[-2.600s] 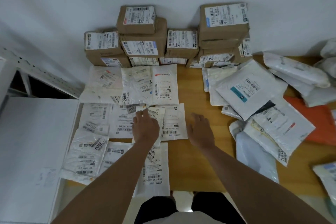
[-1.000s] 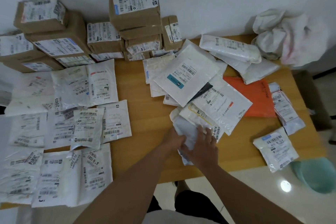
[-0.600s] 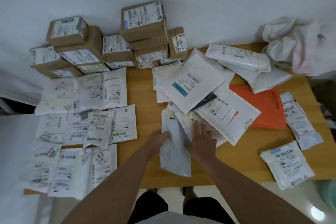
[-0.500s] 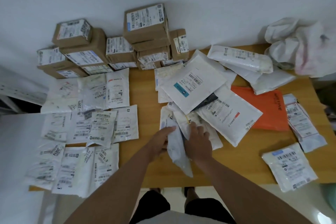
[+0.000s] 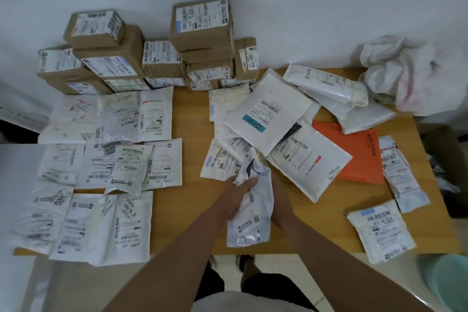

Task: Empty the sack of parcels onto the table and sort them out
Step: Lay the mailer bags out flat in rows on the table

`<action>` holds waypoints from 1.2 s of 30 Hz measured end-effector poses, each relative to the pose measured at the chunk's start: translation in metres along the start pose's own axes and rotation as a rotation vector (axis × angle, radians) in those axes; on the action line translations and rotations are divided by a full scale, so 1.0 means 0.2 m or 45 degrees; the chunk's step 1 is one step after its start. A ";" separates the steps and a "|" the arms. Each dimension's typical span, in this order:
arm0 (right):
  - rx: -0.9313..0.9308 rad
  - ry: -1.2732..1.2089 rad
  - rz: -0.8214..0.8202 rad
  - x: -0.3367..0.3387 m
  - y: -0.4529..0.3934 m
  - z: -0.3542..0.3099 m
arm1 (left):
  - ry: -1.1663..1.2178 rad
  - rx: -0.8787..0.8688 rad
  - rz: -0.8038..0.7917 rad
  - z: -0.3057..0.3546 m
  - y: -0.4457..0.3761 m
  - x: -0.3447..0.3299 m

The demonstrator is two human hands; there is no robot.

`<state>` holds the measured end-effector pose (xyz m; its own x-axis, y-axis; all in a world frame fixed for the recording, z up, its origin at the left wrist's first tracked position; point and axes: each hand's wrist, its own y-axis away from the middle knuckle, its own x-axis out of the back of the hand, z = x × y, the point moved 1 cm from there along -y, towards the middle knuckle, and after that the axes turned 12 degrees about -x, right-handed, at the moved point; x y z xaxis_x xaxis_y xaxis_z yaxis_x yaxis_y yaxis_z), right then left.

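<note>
Turned label-up since a moment ago, the crumpled grey mailer point(image 5: 249, 213) lies at the table's point(image 5: 177, 215) near edge; left hand point(image 5: 236, 191) holds it, right hand point(image 5: 274, 192) grips behind. One orange envelope point(image 5: 354, 152) lies right.

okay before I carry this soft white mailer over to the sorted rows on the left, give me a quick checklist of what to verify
1. Left hand has a grip on the white mailer: ok, fingers lie over its upper part.
2. Right hand's grip: cannot tell, the mailer hides it.
3. Mailer free of the unsorted pile: cannot tell, its crumpled top meets the pile's edge.
4. Label readable for sorting: ok, barcodes face up.
5. Bare table beside the sorted rows: ok.
6. Cardboard boxes stacked steadily at the wall: ok.
</note>
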<state>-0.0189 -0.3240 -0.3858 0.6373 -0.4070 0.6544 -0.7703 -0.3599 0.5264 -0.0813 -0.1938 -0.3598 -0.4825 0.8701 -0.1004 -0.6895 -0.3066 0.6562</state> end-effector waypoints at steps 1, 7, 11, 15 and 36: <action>-0.060 -0.020 0.089 0.02 0.01 -0.04 | -0.099 -0.052 0.046 -0.01 0.00 0.03; -0.054 0.590 0.035 -0.08 0.02 -0.07 | -1.171 -0.134 0.457 -0.07 0.06 0.31; 0.081 0.623 -0.026 -0.07 0.00 -0.07 | -1.437 -0.129 0.613 -0.14 0.07 0.37; 0.187 0.523 0.505 0.05 -0.04 -0.02 | -1.586 -0.391 0.537 -0.18 0.04 0.29; -0.461 0.221 0.219 0.33 -0.06 0.34 | -1.645 -0.659 0.079 0.03 -0.24 -0.04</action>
<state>0.0340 -0.4042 -0.3856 0.5097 -0.2770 0.8146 -0.8425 0.0314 0.5378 -0.0417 -0.1836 -0.3855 0.1195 0.4989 0.8584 -0.9417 -0.2170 0.2572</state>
